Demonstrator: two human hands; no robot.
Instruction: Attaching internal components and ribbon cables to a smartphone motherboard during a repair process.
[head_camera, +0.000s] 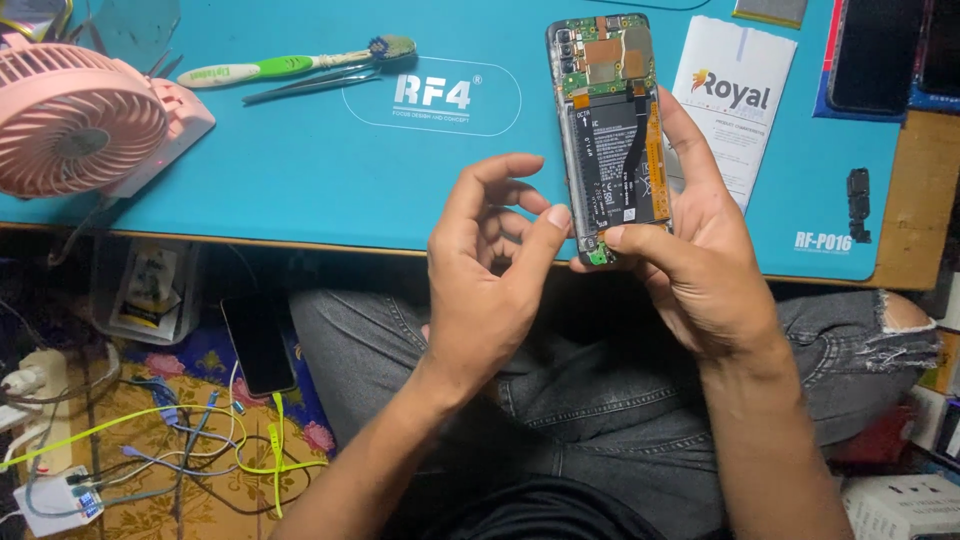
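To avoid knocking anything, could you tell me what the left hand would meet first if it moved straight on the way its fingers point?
Probably the opened phone in the right hand; depth is unclear.

I am wearing the single camera on my head, and it is looking steeply down over my lap and the near edge of the teal work mat (330, 170). It is facing forward and downward, so the far side of the mat is lying along the top of the frame and my jeans-clad knees (600, 400) are filling the bottom. It is sitting close: my left hand (490, 270) and right hand (690, 270) are occupying the centre, with both forearms entering from the lower edge. The floor with cables (180, 440) is showing at lower left. No second view is sharing this scene.
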